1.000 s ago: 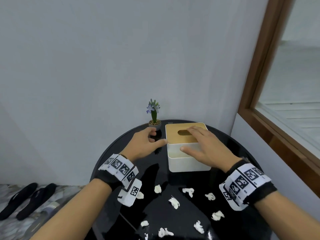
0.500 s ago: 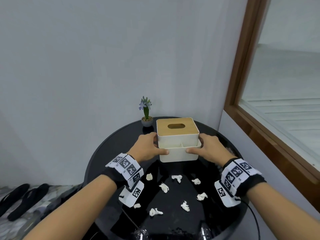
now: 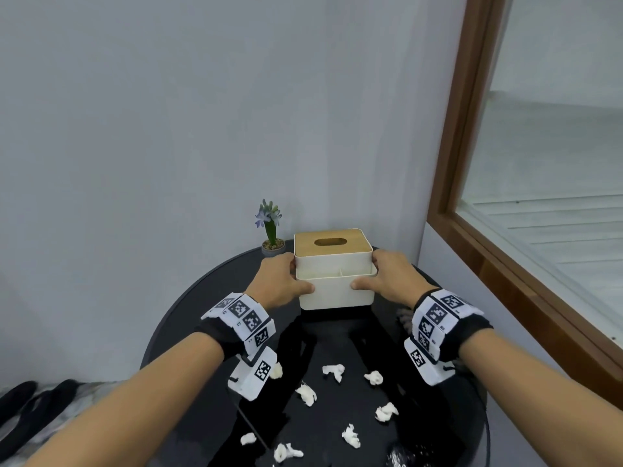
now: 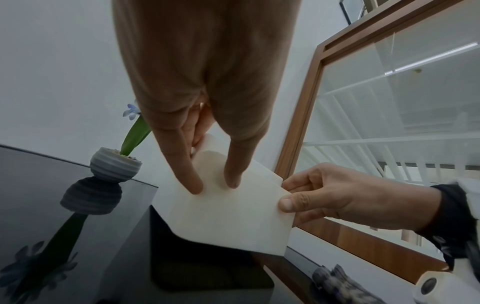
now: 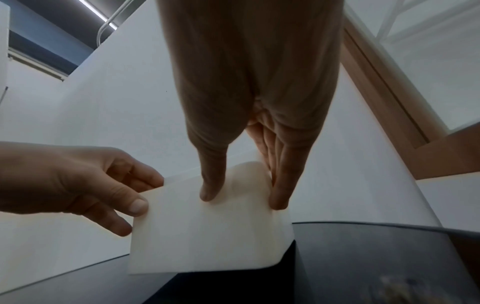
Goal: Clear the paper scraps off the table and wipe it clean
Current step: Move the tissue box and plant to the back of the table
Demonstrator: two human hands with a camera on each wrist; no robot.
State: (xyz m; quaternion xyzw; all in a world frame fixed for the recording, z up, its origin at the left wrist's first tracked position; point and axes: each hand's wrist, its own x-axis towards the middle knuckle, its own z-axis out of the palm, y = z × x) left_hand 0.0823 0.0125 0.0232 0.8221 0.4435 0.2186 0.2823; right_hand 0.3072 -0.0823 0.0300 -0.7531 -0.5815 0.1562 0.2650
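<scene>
A white tissue box [image 3: 337,293] with a wooden lid [image 3: 332,242] stands at the back of the round black table [image 3: 188,318]. My left hand [image 3: 300,274] grips its left side and my right hand [image 3: 364,274] its right side, thumbs on the front face. The left wrist view shows my left hand [image 4: 215,183] pinching the box [image 4: 228,218], with my right hand [image 4: 288,195] on the far corner. From the right wrist, my right hand [image 5: 241,201] clasps the box [image 5: 207,236]. Several white paper scraps [image 3: 333,372] lie nearer me. Whether the box is lifted I cannot tell.
A small potted flower [image 3: 271,230] stands left of the box by the wall. A dark crumpled thing [image 3: 403,320] lies under my right wrist. A wood-framed window [image 3: 472,230] runs along the right. Dark slippers [image 3: 20,409] sit on the floor at the left.
My right hand left the lid and took the box's right side; my left hand closed on the left side. The view has pulled back, so more scraps show.
</scene>
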